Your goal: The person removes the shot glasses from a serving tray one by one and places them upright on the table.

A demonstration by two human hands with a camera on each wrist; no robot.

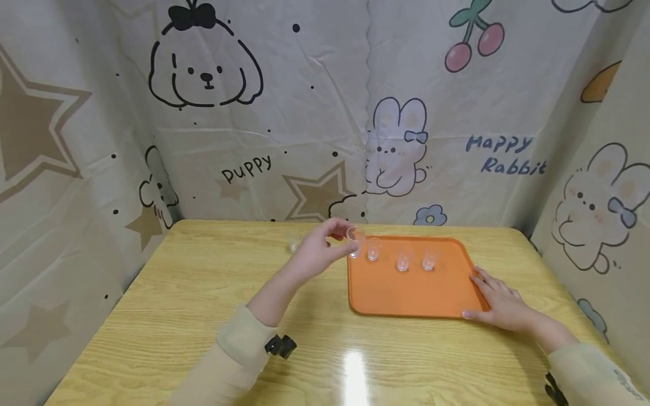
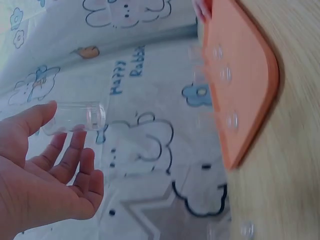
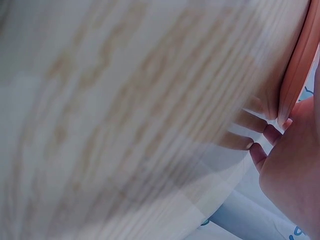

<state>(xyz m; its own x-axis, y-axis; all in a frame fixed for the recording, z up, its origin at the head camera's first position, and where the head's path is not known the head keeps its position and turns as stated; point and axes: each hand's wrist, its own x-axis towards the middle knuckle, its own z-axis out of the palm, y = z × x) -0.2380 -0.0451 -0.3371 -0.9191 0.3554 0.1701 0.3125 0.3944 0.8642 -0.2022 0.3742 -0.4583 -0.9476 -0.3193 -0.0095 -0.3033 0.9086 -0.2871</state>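
My left hand [image 1: 317,251] pinches a small clear drinking glass [image 2: 77,117] between thumb and fingertips, raised near the back left corner of the orange tray [image 1: 411,296]. Three similar glasses [image 1: 403,260] stand upright on the tray, towards its back. Behind the left hand, another clear glass [image 1: 293,243] stands on the table, partly hidden. At the tray's front right corner rests my right hand [image 1: 505,301], its thumb at the front edge and its fingers along the right side. The right wrist view shows fingertips [image 3: 257,150] low beside the tray's rim.
The wooden table [image 1: 203,316] carries the tray on its right half. A patterned curtain [image 1: 304,113] with cartoon animals hangs behind the table and at both sides. Light reflects off the table's front part.
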